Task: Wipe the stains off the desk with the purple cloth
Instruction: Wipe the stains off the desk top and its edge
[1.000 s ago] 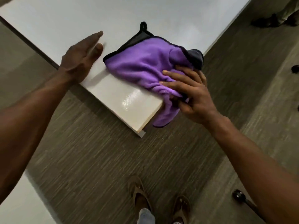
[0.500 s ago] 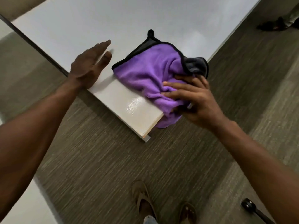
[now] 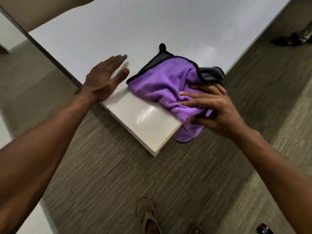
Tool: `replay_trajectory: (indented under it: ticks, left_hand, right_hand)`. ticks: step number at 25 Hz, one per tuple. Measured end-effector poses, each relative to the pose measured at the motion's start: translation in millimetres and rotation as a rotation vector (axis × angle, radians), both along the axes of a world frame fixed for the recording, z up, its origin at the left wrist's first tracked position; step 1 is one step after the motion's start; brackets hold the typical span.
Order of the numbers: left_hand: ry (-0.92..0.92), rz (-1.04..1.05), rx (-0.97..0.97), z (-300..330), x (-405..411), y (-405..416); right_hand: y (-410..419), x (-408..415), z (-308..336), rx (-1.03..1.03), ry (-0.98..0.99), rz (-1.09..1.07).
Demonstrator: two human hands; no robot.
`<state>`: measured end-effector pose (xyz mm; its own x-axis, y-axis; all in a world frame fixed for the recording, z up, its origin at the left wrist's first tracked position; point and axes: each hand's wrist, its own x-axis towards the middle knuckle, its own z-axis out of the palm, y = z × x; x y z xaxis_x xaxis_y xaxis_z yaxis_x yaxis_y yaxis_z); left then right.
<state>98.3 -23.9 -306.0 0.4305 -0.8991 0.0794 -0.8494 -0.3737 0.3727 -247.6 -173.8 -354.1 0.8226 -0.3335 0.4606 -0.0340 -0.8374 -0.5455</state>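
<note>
The purple cloth, edged in black with a grey underside and a small loop, lies bunched on the near corner of the white desk. Part of it hangs over the desk's right edge. My right hand grips the cloth's near end, fingers laid over the top and thumb tucked under the fold. My left hand rests flat on the desk by its left edge, fingers straight, a short way left of the cloth. A glossy wet patch shines on the desk corner.
The desk corner points at me over a grey-brown carpet. My sandalled feet stand below it. Another person's shoe shows at the far right. A small black caster sits at the bottom right.
My right hand has kept its grip on the cloth's near end at the desk corner. My left hand stays flat on the desk. The view has shifted, so everything sits lower in the frame.
</note>
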Motion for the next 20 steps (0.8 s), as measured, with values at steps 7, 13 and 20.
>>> replay_trajectory:
  ticks: [7,13,20]
  left_hand:
    - [-0.134,-0.003,0.139,0.1,2.9,-6.0]
    - [-0.092,-0.101,0.139,-5.6,2.8,6.0]
    - [-0.152,-0.156,0.01,-10.4,-2.6,14.1]
  right_hand:
    - [51.6,5.9,-14.3,0.004,-0.087,0.022]
    - [13.1,6.9,-0.9,0.083,-0.082,-0.05]
    - [77.3,-7.8,-14.2,0.098,-0.057,0.053]
